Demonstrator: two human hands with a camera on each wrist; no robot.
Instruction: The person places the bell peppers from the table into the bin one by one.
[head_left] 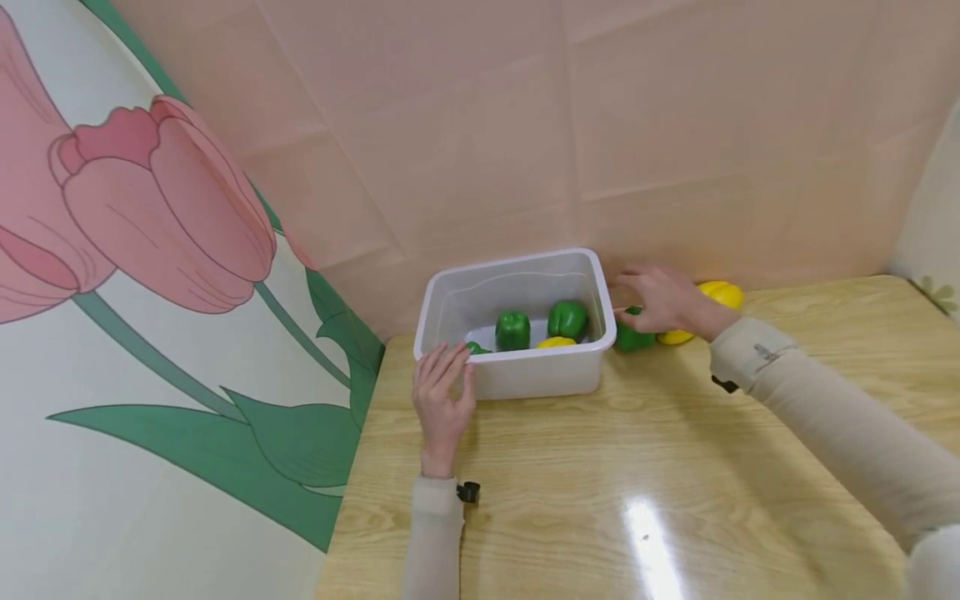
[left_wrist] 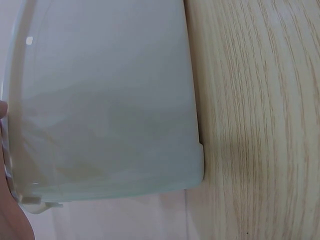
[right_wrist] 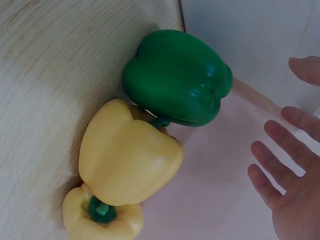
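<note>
One green pepper (right_wrist: pixel 177 77) lies on its side just beyond the right-hand end of the white bin (head_left: pixel 532 375), and I take it as the thing being worked on. Hard up by it sits a yellow pepper (right_wrist: pixel 130 155), and a second yellow pepper (right_wrist: pixel 125 224) presses against that one, further from the bin. The right hand (head_left: pixel 656 296) is over the green one in the head view; the wrist feed gives me spread fingers, thumb well apart from them, nothing in their grasp. I read this step as a hand at the pickup spot with no hold made, though from a still I can't tell arriving from leaving. As I judge it, the next move calls for closing round the green body from above without nudging its yellow neighbour or catching the bin wall. The left hand (head_left: pixel 442 400) rests at the bin's near left corner, fingers laid out on the rim, which should help steady it. Inside I count two green peppers in plain sight, plus a bit of green and a bit of yellow mostly hidden by the near wall. Bin and peppers share the wooden table (head_left: pixel 570 475), with a pinkish sheet (head_left: pixel 487 150) behind.
</note>
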